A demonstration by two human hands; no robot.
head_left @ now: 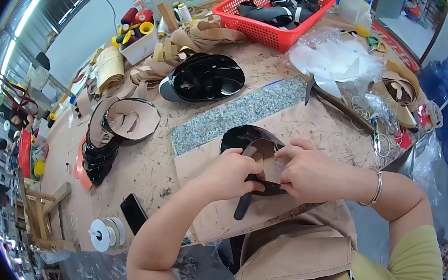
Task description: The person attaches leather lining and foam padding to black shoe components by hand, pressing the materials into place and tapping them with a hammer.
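A glossy black shoe upper (242, 135) with tan lining lies on the board in front of me. My left hand (229, 174) is closed on its left side, thumb and fingers pinching the dark edge. On the other side, my right hand (313, 171) also grips the upper, its fingers bent over the rim and the near edge. Below my left hand a black strap end (242, 207) sticks out toward the table edge. Part of the upper is hidden behind my fingers.
A grey speckled stone slab (221, 119) lies beyond the board. Stacked black uppers (208, 77) sit farther back, with more lined pieces (130, 118) at left. A red basket (278, 37) holds black parts. A phone (133, 214), white spool (104, 234) and hammer (337, 105) lie around.
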